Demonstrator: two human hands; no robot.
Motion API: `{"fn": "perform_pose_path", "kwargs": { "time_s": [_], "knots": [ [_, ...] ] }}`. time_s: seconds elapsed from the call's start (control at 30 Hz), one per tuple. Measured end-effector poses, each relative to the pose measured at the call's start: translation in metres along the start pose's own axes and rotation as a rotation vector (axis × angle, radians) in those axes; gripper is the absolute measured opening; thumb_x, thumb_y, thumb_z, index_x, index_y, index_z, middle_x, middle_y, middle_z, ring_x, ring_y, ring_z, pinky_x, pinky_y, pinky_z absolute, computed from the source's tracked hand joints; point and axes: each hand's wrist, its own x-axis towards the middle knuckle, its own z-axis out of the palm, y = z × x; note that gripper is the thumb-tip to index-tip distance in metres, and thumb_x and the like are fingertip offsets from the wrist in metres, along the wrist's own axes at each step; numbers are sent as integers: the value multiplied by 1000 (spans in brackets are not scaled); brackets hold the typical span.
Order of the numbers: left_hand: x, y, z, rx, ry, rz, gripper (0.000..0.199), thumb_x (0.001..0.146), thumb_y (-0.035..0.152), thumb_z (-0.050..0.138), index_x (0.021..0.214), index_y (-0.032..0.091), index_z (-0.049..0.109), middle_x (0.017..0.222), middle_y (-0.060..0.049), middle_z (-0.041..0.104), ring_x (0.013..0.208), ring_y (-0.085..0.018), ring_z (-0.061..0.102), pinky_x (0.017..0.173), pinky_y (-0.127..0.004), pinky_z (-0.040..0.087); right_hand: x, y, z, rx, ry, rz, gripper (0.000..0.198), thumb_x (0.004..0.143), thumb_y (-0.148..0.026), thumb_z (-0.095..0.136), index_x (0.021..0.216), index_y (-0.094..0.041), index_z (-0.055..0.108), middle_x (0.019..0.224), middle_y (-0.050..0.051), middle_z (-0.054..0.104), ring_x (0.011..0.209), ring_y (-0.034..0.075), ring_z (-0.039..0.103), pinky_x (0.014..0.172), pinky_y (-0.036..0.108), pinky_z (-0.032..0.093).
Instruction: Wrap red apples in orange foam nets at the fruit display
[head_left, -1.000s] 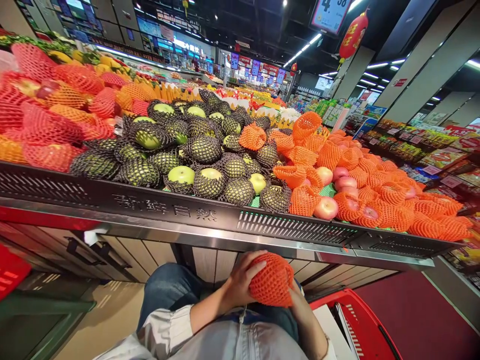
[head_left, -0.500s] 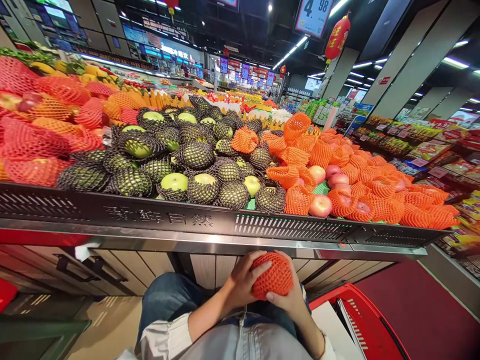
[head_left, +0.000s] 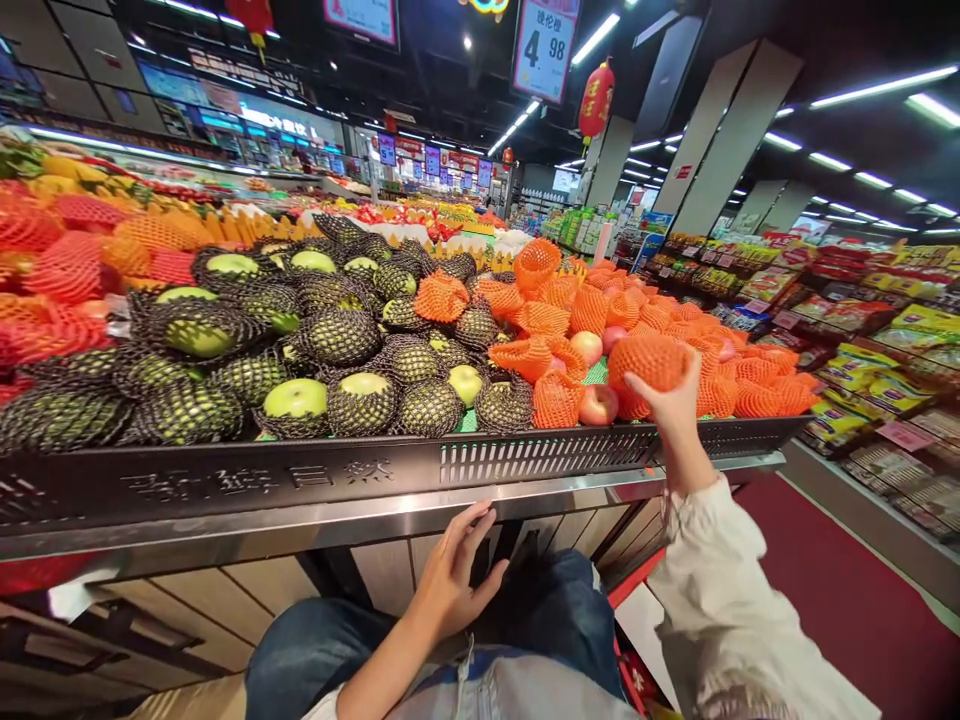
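Observation:
My right hand (head_left: 675, 395) is stretched out over the right part of the fruit display, wrapped round an apple in an orange foam net (head_left: 646, 362). Beneath and beside it lie more apples in orange nets (head_left: 716, 395), along with bare red apples (head_left: 598, 404). In front of my lap, below the metal edge, my left hand (head_left: 456, 580) hovers with its fingers apart and holds nothing. Green apples in black nets (head_left: 341, 337) fill the middle of the display, and one orange-netted fruit (head_left: 441, 297) sits among them.
A black slotted rail (head_left: 525, 458) and a metal ledge (head_left: 405, 505) run along the display's front. Fruit in pink and orange nets (head_left: 67, 265) lies at the left. Shelves of packaged snacks (head_left: 862, 380) stand at the right. Wooden panels (head_left: 277, 590) are below the ledge.
My right hand has carried the netted apple from my lap up and right to the display. My left hand has let go of it and opened. The view has turned right.

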Motion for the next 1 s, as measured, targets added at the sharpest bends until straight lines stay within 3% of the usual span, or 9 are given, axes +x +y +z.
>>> {"fn": "perform_pose_path", "kwargs": {
  "time_s": [0.1, 0.23, 0.4, 0.53, 0.67, 1.0],
  "knots": [
    [0, 1, -2, 22, 9, -12, 74, 93, 20, 62, 158, 22, 29, 138, -18, 57, 126, -27, 63, 95, -39, 62, 55, 17, 11, -261, -126, -58, 95, 61, -52, 85, 139, -18, 42, 139, 17, 51, 130, 33, 51, 115, 51, 38],
    [-2, 0, -6, 42, 9, -26, 72, 92, 20, 61, 158, 23, 30, 138, -17, 58, 124, -27, 64, 94, -40, 62, 86, 39, 26, -571, -411, 6, 88, 67, -43, 83, 140, -12, 46, 136, 22, 56, 127, 36, 54, 107, 44, 44],
    [-6, -4, -8, 49, -13, -67, 68, 93, 19, 59, 156, 22, 34, 137, -17, 58, 127, -26, 63, 97, -41, 61, 87, 51, 41, -802, -700, 4, 84, 66, -39, 84, 140, -16, 50, 131, 20, 61, 121, 39, 58, 97, 47, 48],
    [-7, -7, -6, 56, -24, -76, 63, 93, 19, 58, 153, 21, 38, 136, -17, 59, 126, -25, 64, 95, -38, 61, 83, 42, 56, -966, -845, -87, 93, 61, -41, 87, 142, -16, 49, 138, 24, 56, 126, 45, 52, 97, 52, 46],
    [-8, -9, -1, 44, -26, -73, 61, 93, 18, 57, 152, 19, 39, 137, -17, 59, 129, -24, 62, 100, -37, 59, 85, 35, 69, -1082, -966, -112, 94, 60, -35, 86, 143, -14, 48, 137, 25, 55, 126, 44, 52, 96, 50, 47],
    [-20, -13, 13, 33, -80, -127, 56, 93, 21, 55, 149, 20, 44, 141, -15, 58, 129, -24, 62, 103, -37, 58, 87, 36, 90, -1053, -1065, -145, 74, 62, -23, 77, 133, -15, 58, 132, 23, 59, 117, 41, 60, 87, 44, 52]
  ]
}}
